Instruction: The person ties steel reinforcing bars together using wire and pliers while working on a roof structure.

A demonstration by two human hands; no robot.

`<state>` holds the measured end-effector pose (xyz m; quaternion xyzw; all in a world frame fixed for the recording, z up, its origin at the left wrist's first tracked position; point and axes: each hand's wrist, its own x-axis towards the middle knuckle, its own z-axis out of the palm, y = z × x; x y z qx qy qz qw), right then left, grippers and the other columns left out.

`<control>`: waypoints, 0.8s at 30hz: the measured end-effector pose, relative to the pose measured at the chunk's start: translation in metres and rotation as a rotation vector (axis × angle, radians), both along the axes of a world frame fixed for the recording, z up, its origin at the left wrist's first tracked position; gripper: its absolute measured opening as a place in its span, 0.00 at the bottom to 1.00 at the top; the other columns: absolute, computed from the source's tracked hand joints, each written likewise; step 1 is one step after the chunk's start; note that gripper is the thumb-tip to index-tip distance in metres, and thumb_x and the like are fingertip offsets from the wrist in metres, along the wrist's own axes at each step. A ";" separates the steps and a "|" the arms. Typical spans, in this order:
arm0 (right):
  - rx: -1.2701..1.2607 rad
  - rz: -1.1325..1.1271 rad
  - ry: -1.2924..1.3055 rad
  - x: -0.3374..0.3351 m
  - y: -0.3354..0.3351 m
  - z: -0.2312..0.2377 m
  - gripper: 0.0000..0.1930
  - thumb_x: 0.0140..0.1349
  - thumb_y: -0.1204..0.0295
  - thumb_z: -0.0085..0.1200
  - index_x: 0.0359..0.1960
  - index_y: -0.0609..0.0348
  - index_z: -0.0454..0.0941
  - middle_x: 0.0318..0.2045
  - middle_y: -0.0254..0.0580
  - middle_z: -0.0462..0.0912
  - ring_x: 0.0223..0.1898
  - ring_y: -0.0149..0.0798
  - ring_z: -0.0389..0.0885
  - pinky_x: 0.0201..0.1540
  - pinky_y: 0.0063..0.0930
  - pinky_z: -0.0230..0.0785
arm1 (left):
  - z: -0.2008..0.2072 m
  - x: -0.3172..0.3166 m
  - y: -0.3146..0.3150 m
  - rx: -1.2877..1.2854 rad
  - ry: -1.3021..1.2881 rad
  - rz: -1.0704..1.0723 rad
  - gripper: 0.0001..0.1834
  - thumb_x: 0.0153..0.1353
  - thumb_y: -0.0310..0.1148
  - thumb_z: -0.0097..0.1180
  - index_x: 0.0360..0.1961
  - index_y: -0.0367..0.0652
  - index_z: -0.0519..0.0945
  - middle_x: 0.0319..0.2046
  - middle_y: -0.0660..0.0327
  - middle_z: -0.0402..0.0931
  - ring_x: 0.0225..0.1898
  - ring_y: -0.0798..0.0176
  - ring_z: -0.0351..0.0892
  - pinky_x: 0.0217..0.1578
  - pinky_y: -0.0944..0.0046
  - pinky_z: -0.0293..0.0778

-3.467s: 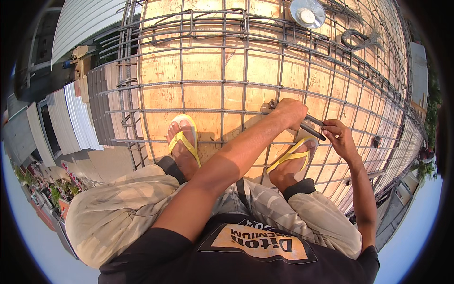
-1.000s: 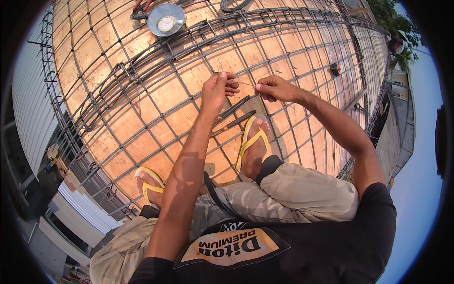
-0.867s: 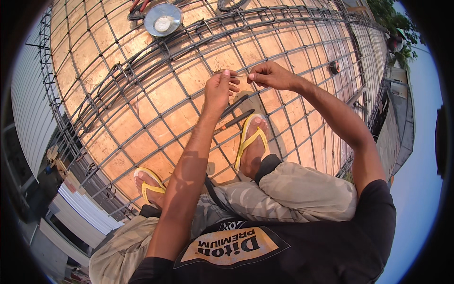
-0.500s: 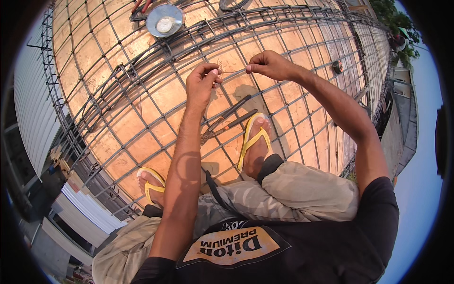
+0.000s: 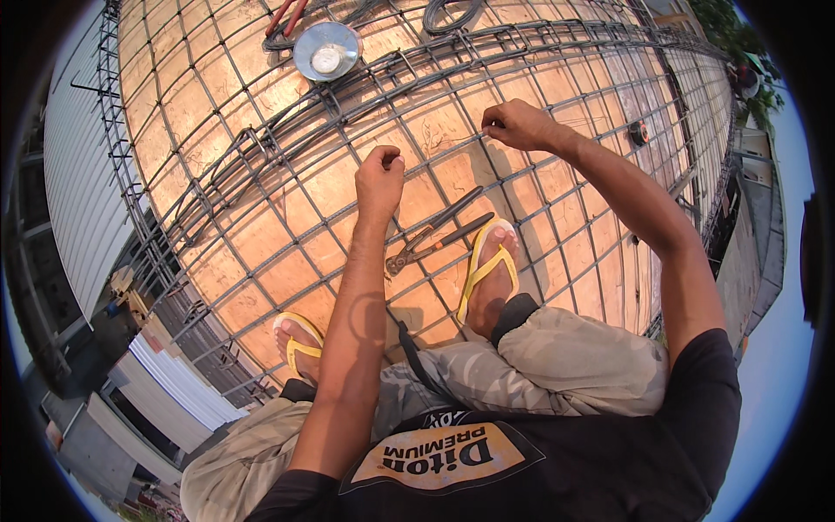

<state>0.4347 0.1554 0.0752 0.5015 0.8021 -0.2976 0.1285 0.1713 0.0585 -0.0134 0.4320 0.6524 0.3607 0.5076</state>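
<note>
My right hand is closed in a pinch above the rebar mesh. Thin tie wire trails from its fingertips to the left, ending in a loose tangle. Nearer to me and to the left, my left hand is raised with its fingers curled in; whatever they may hold is hidden. Below both hands, a pair of pincers with dark handles lies partly spread on the mesh, beside my right foot in a yellow flip-flop.
Plywood lies under the mesh. A thicker bundle of bars crosses beyond my hands. Farther off are a metal bowl, red-handled cutters and coiled wire. A tape measure sits at right.
My left hand has drawn back from the wire tangle toward me. My right hand stays pinched in nearly the same place over the mesh. The whole view has shifted slightly.
</note>
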 end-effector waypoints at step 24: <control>-0.069 0.063 0.069 -0.060 0.001 -0.067 0.12 0.58 0.62 0.59 0.38 0.54 0.87 0.31 0.51 0.86 0.36 0.54 0.84 0.42 0.42 0.75 | -0.005 0.004 -0.005 0.081 -0.015 0.009 0.11 0.57 0.24 0.57 0.42 0.38 0.79 0.27 0.62 0.77 0.30 0.69 0.75 0.33 0.65 0.73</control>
